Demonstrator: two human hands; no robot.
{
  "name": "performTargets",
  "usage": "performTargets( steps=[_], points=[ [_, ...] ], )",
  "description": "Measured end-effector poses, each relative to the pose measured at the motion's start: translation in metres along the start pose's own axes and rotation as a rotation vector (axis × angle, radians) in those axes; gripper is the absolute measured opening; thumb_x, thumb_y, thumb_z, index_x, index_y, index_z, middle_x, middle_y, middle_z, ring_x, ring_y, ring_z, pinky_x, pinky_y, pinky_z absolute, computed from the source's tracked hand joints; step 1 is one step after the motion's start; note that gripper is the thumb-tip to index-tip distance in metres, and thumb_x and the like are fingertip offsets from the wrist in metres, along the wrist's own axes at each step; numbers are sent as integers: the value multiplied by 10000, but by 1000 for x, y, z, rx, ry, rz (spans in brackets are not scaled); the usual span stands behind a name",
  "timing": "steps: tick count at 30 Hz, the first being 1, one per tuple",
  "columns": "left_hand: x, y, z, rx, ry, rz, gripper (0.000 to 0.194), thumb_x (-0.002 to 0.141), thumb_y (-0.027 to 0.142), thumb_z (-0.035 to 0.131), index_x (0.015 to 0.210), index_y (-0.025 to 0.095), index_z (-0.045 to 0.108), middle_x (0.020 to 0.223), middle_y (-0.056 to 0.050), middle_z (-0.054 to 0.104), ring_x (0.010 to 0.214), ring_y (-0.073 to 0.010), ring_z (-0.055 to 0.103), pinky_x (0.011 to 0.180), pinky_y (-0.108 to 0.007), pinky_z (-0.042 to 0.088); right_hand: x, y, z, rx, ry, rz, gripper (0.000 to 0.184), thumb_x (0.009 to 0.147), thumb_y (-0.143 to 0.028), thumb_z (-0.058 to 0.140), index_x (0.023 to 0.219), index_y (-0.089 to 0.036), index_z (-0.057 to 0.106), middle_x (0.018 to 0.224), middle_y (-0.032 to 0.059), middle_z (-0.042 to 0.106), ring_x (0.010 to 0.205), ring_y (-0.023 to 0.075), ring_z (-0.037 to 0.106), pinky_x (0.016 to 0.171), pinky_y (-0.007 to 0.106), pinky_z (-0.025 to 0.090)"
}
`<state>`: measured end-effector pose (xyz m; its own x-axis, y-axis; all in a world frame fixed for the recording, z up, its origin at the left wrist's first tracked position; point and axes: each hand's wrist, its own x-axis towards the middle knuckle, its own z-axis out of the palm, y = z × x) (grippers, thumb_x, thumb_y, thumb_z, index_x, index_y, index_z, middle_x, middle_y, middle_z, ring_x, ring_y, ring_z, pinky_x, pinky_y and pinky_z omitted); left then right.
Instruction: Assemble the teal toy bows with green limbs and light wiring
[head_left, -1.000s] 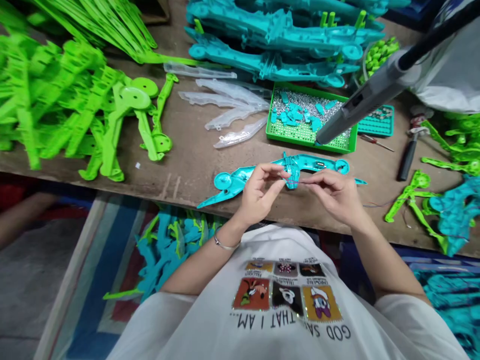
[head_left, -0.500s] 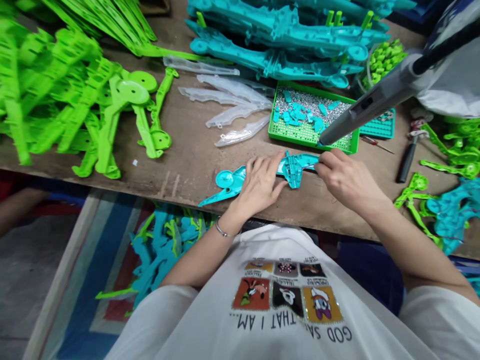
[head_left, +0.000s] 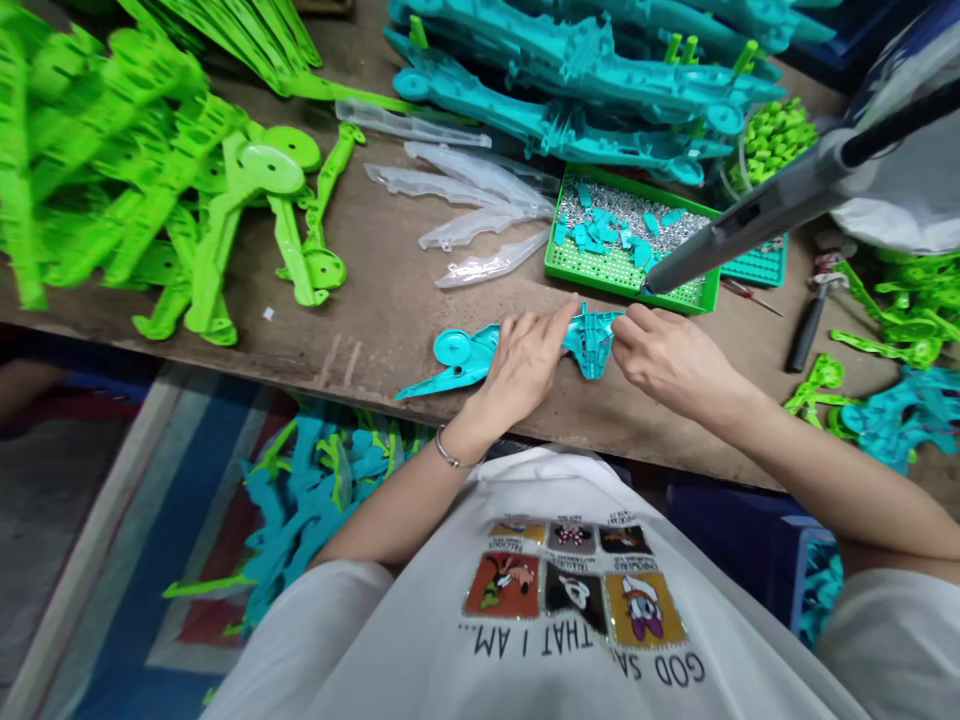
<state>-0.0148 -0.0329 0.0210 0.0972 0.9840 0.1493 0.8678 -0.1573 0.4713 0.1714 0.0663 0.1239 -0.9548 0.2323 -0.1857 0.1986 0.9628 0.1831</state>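
Observation:
A long turquoise plastic shell part (head_left: pixel 595 342) lies on the workbench before me, with a round disc and a pointed tip at its left end. My left hand (head_left: pixel 525 360) lies over its middle, fingers bent round the far edge and holding it down. At the part's right end, my right hand (head_left: pixel 660 355) is closed in a pinch. What sits between those fingertips is hidden, as is the end of the part under them. The tip of a grey power screwdriver (head_left: pixel 720 240) hangs just beyond my right hand, above a green tray (head_left: pixel 559 272).
Small screws and turquoise pieces fill the tray. Clear plastic strips (head_left: pixel 491 262) lie left of it. Turquoise shells (head_left: pixel 555 110) are stacked behind, and green parts (head_left: pixel 165 190) heap up at left. A black-handled tool (head_left: pixel 808 330) and a small screwdriver (head_left: pixel 754 297) lie at right.
My right hand has shifted left along the part, closer to its cross-shaped middle section. My left hand stays on the part, its thumb now out of sight. The view has shifted slightly.

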Motion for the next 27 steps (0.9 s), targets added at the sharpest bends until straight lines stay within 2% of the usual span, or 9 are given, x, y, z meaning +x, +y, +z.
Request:
performTargets(
  steps=[2, 5, 10, 15, 21, 24, 27],
  points=[
    [1, 1, -1, -4, -3, 5, 625, 1045, 166, 360, 1657, 169, 232, 1410, -152, 654, 1117, -298, 562, 940, -412, 377, -1, -2, 3, 12, -2, 18, 249, 929, -32, 538, 784, -141, 708, 840, 125, 643, 826, 252, 523, 640, 379, 362],
    [0, -1, -1, -17, -11, 18, 640, 1028, 145, 364, 1654, 148, 233, 1352, -162, 678, 1118, -300, 559, 943, -421, 379, -6, 0, 12, 101, 11, 145, 248, 940, -49, 526, 838, -134, 734, 872, 131, 671, 825, 244, 567, 640, 363, 393],
    [-1, -6, 1, -45, -14, 47, 619, 1032, 155, 374, 1640, 134, 261, 1317, -161, 687, 1117, -301, 562, 932, -423, 387, -19, 5, 35, 464, 156, 348, 253, 896, -80, 561, 977, -149, 790, 959, 114, 749, 858, 225, 680, 745, 342, 518],
    [-2, -7, 0, -83, -25, 76, 630, 1044, 196, 414, 1650, 161, 247, 1354, -153, 674, 1136, -295, 565, 955, -417, 387, -21, 2, 50, 773, 287, 481, 287, 837, -81, 584, 941, -203, 821, 968, 58, 807, 874, 206, 746, 826, 341, 574],
    [-3, -11, 0, -106, -39, 69, 609, 1054, 245, 436, 1640, 176, 288, 1301, -151, 688, 1128, -299, 575, 966, -420, 401, -26, 3, 63, 955, 351, 605, 238, 837, -138, 618, 892, -224, 833, 933, 43, 818, 829, 197, 755, 781, 340, 588],
    [0, -11, -2, -122, -59, 83, 601, 1052, 251, 444, 1631, 168, 305, 1290, -157, 690, 1137, -300, 580, 979, -428, 417, -26, 1, 71, 993, 369, 593, 223, 846, -153, 634, 877, -242, 836, 930, 36, 823, 861, 202, 759, 837, 362, 589],
    [2, -8, -7, -140, -46, 83, 584, 1030, 227, 479, 1600, 168, 364, 1346, -166, 667, 1211, -312, 573, 1035, -467, 421, -25, -2, 79, 940, 386, 589, 208, 853, -167, 650, 869, -255, 838, 908, 31, 824, 888, 218, 753, 894, 403, 576]
  ],
)
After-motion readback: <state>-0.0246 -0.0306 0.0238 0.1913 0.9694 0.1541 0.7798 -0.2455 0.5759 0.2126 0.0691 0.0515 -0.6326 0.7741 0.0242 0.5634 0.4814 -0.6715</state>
